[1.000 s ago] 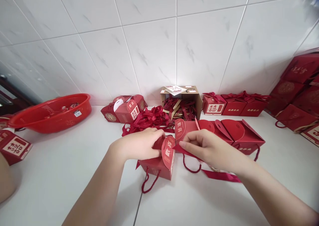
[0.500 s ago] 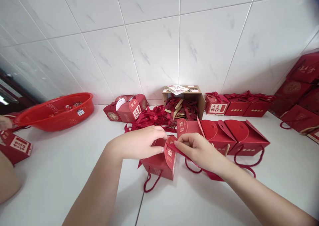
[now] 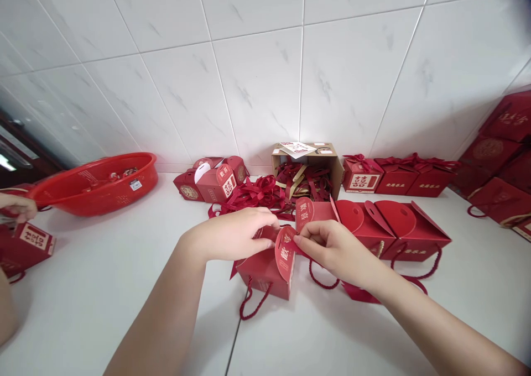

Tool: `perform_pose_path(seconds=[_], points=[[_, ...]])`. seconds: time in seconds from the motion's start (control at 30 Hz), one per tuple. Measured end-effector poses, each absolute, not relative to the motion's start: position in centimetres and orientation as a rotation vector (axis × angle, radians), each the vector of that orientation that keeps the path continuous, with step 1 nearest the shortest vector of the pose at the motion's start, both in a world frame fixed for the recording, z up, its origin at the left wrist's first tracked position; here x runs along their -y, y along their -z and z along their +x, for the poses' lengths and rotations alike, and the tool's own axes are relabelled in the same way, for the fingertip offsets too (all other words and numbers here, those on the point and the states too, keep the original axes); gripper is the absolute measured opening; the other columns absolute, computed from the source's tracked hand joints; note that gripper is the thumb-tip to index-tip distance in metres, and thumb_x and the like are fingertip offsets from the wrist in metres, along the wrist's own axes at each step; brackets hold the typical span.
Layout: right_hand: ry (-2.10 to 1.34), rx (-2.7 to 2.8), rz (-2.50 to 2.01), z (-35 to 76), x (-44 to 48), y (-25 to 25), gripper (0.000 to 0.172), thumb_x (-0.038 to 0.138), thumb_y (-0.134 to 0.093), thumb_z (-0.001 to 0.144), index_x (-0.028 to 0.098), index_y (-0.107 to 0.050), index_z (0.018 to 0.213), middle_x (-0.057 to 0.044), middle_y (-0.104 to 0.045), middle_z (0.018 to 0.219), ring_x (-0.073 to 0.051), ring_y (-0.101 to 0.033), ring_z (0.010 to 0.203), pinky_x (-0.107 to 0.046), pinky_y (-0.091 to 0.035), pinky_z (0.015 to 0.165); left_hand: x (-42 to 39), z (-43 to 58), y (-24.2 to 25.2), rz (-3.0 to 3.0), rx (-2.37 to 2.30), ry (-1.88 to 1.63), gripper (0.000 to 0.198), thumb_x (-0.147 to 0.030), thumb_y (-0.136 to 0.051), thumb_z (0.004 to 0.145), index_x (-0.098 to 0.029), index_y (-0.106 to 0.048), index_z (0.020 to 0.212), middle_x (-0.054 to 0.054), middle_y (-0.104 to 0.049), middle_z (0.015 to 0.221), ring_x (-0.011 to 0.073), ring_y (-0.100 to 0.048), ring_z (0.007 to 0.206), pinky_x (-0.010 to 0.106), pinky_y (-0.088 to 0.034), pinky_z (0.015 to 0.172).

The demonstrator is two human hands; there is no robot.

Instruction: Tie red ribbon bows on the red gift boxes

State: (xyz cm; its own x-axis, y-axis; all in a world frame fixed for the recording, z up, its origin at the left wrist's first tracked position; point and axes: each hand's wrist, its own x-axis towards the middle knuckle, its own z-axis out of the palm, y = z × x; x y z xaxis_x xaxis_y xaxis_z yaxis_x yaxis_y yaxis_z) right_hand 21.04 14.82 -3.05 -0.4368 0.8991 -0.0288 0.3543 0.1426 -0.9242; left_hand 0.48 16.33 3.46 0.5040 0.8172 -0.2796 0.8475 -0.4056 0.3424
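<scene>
On the white counter (image 3: 124, 287) the red gift box (image 3: 263, 273) sits between both hands, the left hand (image 3: 232, 235) at its 10 o'clock clasping the top, fingertips hidden behind the round flap (image 3: 285, 254), the right hand (image 3: 332, 249) at 2 o'clock pinching a red ribbon (image 3: 360, 294) mostly hidden under its wrist.

A small red gift box (image 3: 261, 271) was held at its top by the left grip (image 3: 234, 236) on the white surface (image 3: 124, 287). A red ribbon (image 3: 360, 294) was pinched by the right grip (image 3: 334, 247) at the box's round flap (image 3: 285, 254). Open red boxes (image 3: 394, 226) were lined up just behind.
</scene>
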Motion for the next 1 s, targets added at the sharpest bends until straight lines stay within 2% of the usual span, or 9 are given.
perform_pose_path(seconds=[0.23, 0.53, 0.87, 1.0], points=[[-1.268, 1.868, -1.203, 20.8, -14.8, 3.0, 0.033, 0.041, -0.051, 0.087, 0.020, -0.043, 0.063, 0.004, -0.043, 0.055, -0.009, -0.037, 0.048, -0.023, -0.028, 0.046, -16.4, 0.5, -3.3, 2.318, -1.318, 0.066, 0.019, -0.030, -0.049, 0.086, -0.024, -0.063, 0.096, 0.002, -0.062, 0.107, 0.0182, -0.061, 0.086, 0.028, -0.045, 0.068], [-1.300, 1.847, -1.080, 20.6, -14.6, 3.0, 0.033, 0.045, -0.048, 0.091, 0.019, -0.052, 0.072, 0.004, -0.044, 0.062, -0.010, -0.036, 0.055, -0.023, -0.030, 0.052, -16.5, 0.6, -3.4, 2.305, -1.284, 0.049, 0.018, -0.031, -0.049, 0.086, -0.023, -0.064, 0.091, 0.001, -0.063, 0.107, 0.0183, -0.062, 0.086, 0.028, -0.046, 0.069], [-1.260, 1.876, -1.103, 20.2, -14.7, 3.3, 0.034, 0.043, -0.049, 0.091, 0.018, -0.050, 0.067, 0.005, -0.043, 0.059, -0.009, -0.036, 0.054, -0.023, -0.028, 0.051, -16.5, 0.6, -3.4, 2.311, -1.242, 0.028, 0.018, -0.027, -0.049, 0.087, -0.022, -0.065, 0.091, 0.000, -0.064, 0.106, 0.0174, -0.061, 0.090, 0.027, -0.046, 0.072], [-1.267, 1.877, -1.057, 19.8, -14.7, 3.9, 0.032, 0.039, -0.048, 0.091, 0.018, -0.049, 0.067, 0.005, -0.043, 0.059, -0.008, -0.035, 0.053, -0.022, -0.028, 0.049, -16.7, 0.8, -3.2, 2.323, -1.236, 0.029, 0.017, -0.027, -0.048, 0.087, -0.021, -0.064, 0.086, 0.001, -0.063, 0.102, 0.0161, -0.060, 0.086, 0.026, -0.045, 0.070]])
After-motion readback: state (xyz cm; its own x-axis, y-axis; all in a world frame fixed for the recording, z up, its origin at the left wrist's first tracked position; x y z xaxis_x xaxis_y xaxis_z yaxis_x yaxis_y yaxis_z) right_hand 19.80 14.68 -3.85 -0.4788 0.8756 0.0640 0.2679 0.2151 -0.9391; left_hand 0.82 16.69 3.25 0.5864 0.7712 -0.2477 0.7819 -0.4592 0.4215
